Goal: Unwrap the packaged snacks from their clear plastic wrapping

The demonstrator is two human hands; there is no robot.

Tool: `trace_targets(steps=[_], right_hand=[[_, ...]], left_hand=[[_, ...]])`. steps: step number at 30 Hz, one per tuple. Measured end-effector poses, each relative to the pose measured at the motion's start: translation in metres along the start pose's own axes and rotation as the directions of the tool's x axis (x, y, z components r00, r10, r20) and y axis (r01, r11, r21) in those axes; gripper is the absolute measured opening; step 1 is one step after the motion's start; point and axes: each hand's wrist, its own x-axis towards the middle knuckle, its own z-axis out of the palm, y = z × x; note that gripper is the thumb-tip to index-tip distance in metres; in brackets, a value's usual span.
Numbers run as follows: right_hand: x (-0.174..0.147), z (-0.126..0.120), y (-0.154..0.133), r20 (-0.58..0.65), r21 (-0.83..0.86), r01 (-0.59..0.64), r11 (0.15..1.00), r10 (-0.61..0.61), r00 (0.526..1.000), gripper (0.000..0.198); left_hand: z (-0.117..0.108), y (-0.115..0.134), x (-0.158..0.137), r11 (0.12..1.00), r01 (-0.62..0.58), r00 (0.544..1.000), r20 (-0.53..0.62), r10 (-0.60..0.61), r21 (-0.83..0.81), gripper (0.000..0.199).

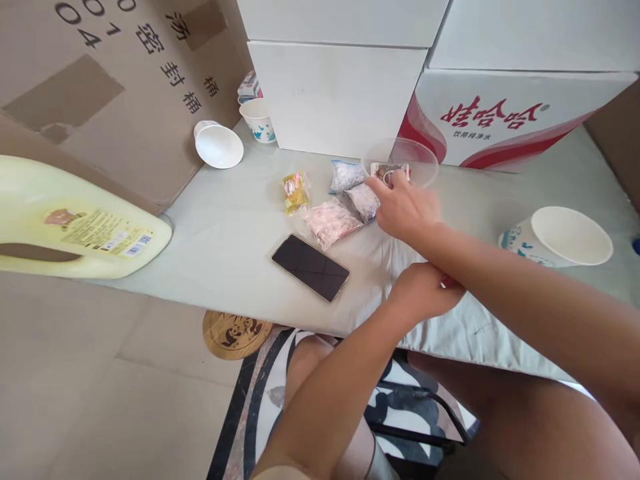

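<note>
My right hand (407, 207) reaches over the table, slightly blurred, thumb and a finger stretched apart. Its fingertips are beside a small dark packet (383, 171) and the near edge of a clear round plastic lid or bowl (423, 163); contact I cannot tell. Left of it lie a blue-white packet (347, 175), a greyish packet (364, 200), a pink-white packet (330, 221) and a yellow packet (296, 193). My left hand (425, 290) is closed, close under my right forearm. A bit of red shows at its fingers, which are mostly hidden.
A phone (311, 267) lies near the table's front edge. Paper cups stand or lie around: one on its side (219, 147), one behind (259, 121), one at right (570, 237). A yellow jug (115, 233) is at left. Cardboard (150, 100) and white boxes (340, 97) line the back.
</note>
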Motion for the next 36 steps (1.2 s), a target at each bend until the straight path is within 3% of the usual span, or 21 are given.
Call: trace_targets(steps=[3, 7, 10, 13, 16, 20, 24, 27, 30, 33, 36], right_hand=[[-0.002, 0.004, -0.003, -0.095, 0.022, 0.048, 0.999, -0.046, 0.994, 0.05], [-0.002, 0.027, 0.005, 0.063, -0.007, 0.206, 0.979, -0.205, 0.977, 0.053], [-0.001, 0.043, 0.012, 0.144, -0.01, 0.211, 0.978, -0.207, 0.968, 0.054], [-0.002, 0.045, 0.022, 0.121, 0.106, 0.16, 0.981, -0.173, 0.978, 0.052], [-0.012, 0.036, 0.036, 0.022, 0.311, 0.151, 0.938, -0.166, 0.986, 0.049], [-0.038, 0.026, 0.056, -0.094, 0.545, 0.057, 0.836, -0.007, 0.996, 0.035], [-0.066, 0.033, 0.069, -0.024, 0.692, -0.114, 0.712, 0.181, 0.983, 0.018], [-0.082, 0.041, 0.077, -0.031, 0.751, -0.156, 0.641, 0.271, 0.962, 0.012], [-0.102, 0.047, 0.09, -0.132, 0.779, -0.157, 0.607, 0.404, 0.905, 0.01], [-0.131, 0.054, 0.103, -0.27, 0.786, -0.153, 0.599, 0.555, 0.787, 0.011], [-0.157, 0.061, 0.106, -0.488, 0.709, -0.054, 0.703, 0.545, 0.681, 0.008]], left_hand=[[-0.001, 0.002, -0.001, 0.999, 0.017, 1.0, 0.014, -0.018, 0.027, 0.025], [0.004, -0.001, 0.002, 0.999, 0.017, 1.0, -0.009, -0.017, 0.038, 0.019], [0.008, -0.003, 0.005, 0.997, 0.046, 0.999, -0.002, -0.046, 0.068, 0.018], [0.009, -0.001, 0.004, 0.996, 0.018, 1.0, -0.005, -0.017, 0.083, 0.019], [0.009, 0.0, 0.003, 0.996, -0.065, 0.998, 0.008, 0.065, 0.068, 0.017], [0.011, -0.001, 0.005, 0.993, -0.102, 0.995, 0.013, 0.101, 0.062, 0.013], [0.016, -0.002, 0.008, 0.988, -0.064, 0.997, 0.047, 0.058, 0.14, 0.017], [0.021, 0.001, 0.009, 0.975, -0.037, 0.997, 0.08, 0.02, 0.22, 0.016], [0.024, 0.001, 0.011, 0.981, -0.039, 0.997, 0.069, 0.026, 0.19, 0.015], [0.025, -0.004, 0.016, 0.997, -0.036, 0.998, 0.051, 0.032, 0.066, 0.013], [0.022, -0.009, 0.02, 0.968, 0.052, 0.998, -0.011, -0.056, -0.245, 0.014]])
